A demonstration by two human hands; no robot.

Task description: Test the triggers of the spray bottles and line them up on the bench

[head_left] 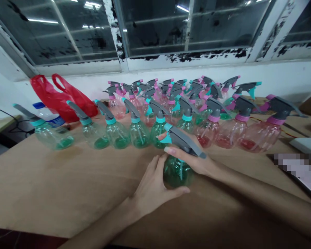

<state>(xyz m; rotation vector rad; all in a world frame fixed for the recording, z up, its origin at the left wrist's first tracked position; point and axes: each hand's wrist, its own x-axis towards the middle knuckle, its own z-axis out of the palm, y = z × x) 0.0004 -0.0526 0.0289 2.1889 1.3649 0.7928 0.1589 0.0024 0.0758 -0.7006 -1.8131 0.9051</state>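
Note:
A green spray bottle (178,173) with a grey and turquoise trigger head stands near the middle of the table, between my two hands. My left hand (153,183) wraps round the bottle's lower body, thumb in front. Higher up, my right hand (189,155) is closed round the neck, just under the trigger head. Right behind them runs a row of similar spray bottles: green ones such as the green bottle (139,135) to the left and centre, pink ones such as the pink bottle (229,134) to the right. Colour shows at the bottom of several.
Behind the row, more spray bottles (116,103) crowd against the wall. A red plastic bag (75,103) and a blue-capped bottle (48,114) stand at the back left. At the right lie a white box (307,145) and a flat, partly blurred object (303,173). Brown sheeting covers the table (54,193).

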